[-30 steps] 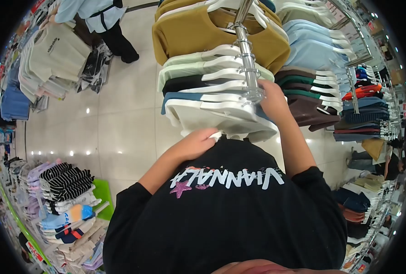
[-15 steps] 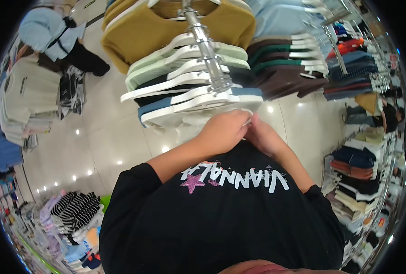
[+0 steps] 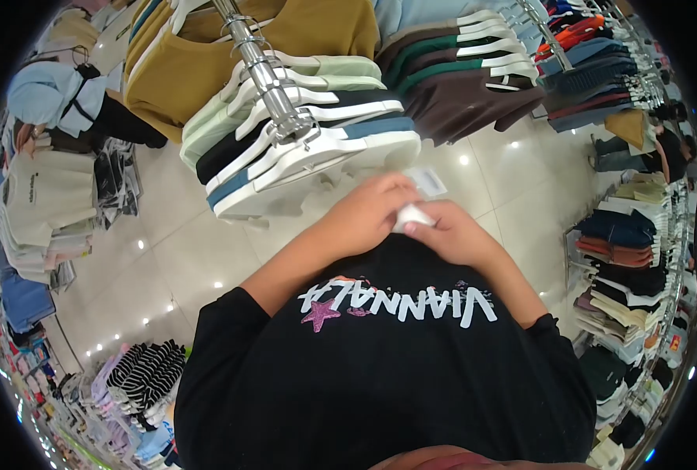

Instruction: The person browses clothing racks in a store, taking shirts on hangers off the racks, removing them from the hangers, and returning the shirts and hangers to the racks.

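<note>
Pinching white material (image 3: pixel 412 218) in left hand (image 3: pixel 368 215) and right hand (image 3: pixel 456 233), tag (image 3: pixel 430 183) at one o'clock, we next likely need steadiness.

A glossy pale tiled floor (image 3: pixel 177 262) carries small bright light reflections (image 3: pixel 141 244), with a metal display rail (image 3: pixel 548 37) toward the upper right.
</note>
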Demonstrator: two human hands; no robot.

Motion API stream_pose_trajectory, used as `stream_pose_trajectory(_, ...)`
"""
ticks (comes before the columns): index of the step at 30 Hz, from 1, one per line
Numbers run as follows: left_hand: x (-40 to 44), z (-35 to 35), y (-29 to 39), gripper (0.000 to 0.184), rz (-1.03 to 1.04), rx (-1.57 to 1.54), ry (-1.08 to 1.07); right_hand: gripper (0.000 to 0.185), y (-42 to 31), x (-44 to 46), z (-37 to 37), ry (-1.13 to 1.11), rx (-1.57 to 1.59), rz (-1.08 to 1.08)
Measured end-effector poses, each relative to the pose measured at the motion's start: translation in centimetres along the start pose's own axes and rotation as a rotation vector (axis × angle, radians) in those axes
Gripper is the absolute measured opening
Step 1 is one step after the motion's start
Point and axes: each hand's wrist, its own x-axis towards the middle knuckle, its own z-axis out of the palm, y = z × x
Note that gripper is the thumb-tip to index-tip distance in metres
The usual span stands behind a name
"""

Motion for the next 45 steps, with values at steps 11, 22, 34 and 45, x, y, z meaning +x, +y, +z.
stream_pose_trajectory(11,-2.6,7.6,0.0,0.01,-0.278,0.486,-0.228,0.022,3.3,-9.7,-7.4,-0.09,-0.326,-0.172)
stream_pose_trajectory(22,-2.5,17.8,6.2,0.019,-0.337,0.592,0.099,0.017,13.3,-19.2,-13.9,0.172,-0.734,-0.261)
stream_pose_trajectory(34,-4.2,24.9,6.3,0.026,-0.539,0.273,-0.234,0.012,10.9,-21.5,-9.4,-0.506,-0.014,-0.365)
stream_pose_trajectory(45,-5.2,20.7,6.1,0.021,-0.185,-0.053,-0.49,0.011,10.0,-21.0,-4.0,-0.355,-0.034,-0.433)
